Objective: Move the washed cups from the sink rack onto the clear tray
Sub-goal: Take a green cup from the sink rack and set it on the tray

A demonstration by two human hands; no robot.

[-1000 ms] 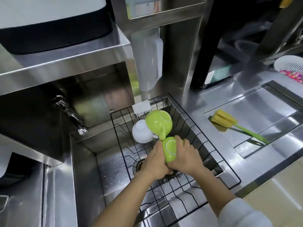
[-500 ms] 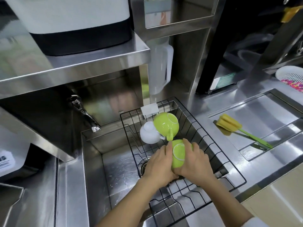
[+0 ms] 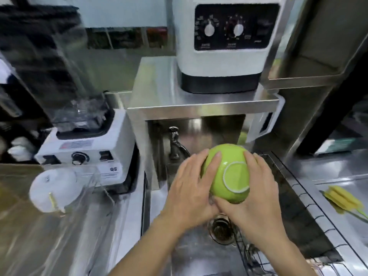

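Observation:
A lime-green cup (image 3: 229, 172) is held upside down above the sink, its white foot ring facing me. My left hand (image 3: 191, 188) clasps its left side and my right hand (image 3: 256, 198) wraps its right side and underside. The black wire sink rack (image 3: 298, 196) lies to the right, below my hands; the other cups in it are hidden. On the counter at the left stands the clear tray (image 3: 93, 176), with a white cup (image 3: 53, 188) lying upside down on it.
A white blender base (image 3: 85, 152) stands behind the tray. The tap (image 3: 175, 142) sits under a steel shelf (image 3: 199, 104) bearing a white appliance (image 3: 225, 42). The sink drain (image 3: 221, 230) is below my hands. A yellow sponge brush (image 3: 342, 200) lies at the right.
Both hands have lifted the green cup up out of the rack and carried it leftward. The view has swung left, bringing the clear tray and blender into sight.

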